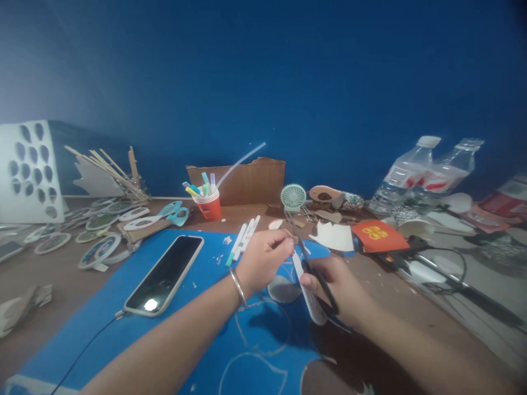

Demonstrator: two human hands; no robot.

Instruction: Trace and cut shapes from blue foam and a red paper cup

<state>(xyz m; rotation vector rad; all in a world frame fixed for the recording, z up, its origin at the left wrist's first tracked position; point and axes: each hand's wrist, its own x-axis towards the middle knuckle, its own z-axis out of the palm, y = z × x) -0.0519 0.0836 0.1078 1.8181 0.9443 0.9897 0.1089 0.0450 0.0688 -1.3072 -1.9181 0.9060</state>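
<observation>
Above the blue sheet (pixel 257 312), my right hand (pixel 341 288) grips black-handled scissors (pixel 325 285), with the blades pointing away from me, close to my left fingertips. My left hand (pixel 267 255), a silver bangle at its wrist, is closed in a pinch; whatever small thing it holds is mostly hidden. Between the hands, a long white strip (pixel 309 299) with a rounded end touches my right thumb. Under them lies a pale rounded cut-out (pixel 284 289). White outlines of rounded shapes are drawn on the blue sheet.
A phone (pixel 164 277) on a cable lies left. Behind are a red paper cup (pixel 208 204) of markers, several loose markers (pixel 242 241) and a small fan (pixel 293 197). Ring-shaped cut-outs (pixel 99 252) spread left; plastic bottles (pixel 407 173), an orange packet (pixel 379 236) and a glue gun (pixel 411 247) stand or lie right.
</observation>
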